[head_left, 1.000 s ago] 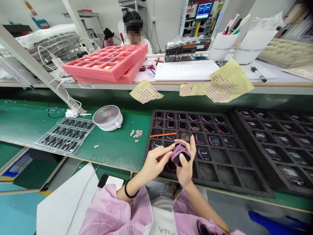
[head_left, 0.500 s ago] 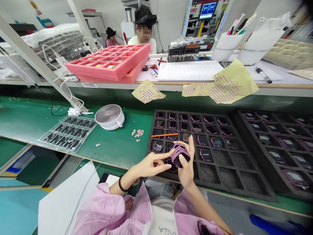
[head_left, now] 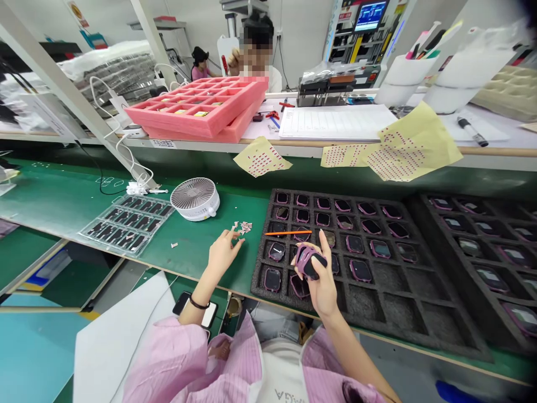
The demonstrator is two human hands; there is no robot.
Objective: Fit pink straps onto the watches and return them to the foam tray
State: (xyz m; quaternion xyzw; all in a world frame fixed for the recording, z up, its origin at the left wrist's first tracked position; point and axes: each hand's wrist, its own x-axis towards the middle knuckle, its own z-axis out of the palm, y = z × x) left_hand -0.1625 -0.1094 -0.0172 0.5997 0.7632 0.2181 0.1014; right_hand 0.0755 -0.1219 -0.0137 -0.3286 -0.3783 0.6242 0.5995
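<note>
My right hand (head_left: 322,288) is shut on a purple-pink smartwatch case (head_left: 307,262), with its dark side partly hidden by my fingers. It holds the case just above a black foam tray (head_left: 369,285), whose compartments contain several pink-framed watch bodies. My left hand (head_left: 223,253) is out over the green bench mat (head_left: 197,260), its fingers apart. Its fingertips are very close to a small pile of paper-like scraps (head_left: 241,227), though I cannot tell if they touch. An orange stick (head_left: 288,232) lies across the tray's upper rows.
A second black foam tray (head_left: 474,263) stands to the right. A white fan (head_left: 195,198) and a clear tray of black parts (head_left: 128,224) sit on the left. Beyond are yellow sticker sheets (head_left: 413,151) and a pink foam tray (head_left: 197,115). A co-worker (head_left: 255,50) sits opposite.
My left hand has left the watch case and moved left to the scrap pile. My right hand still holds the case, and the view has shifted slightly.
</note>
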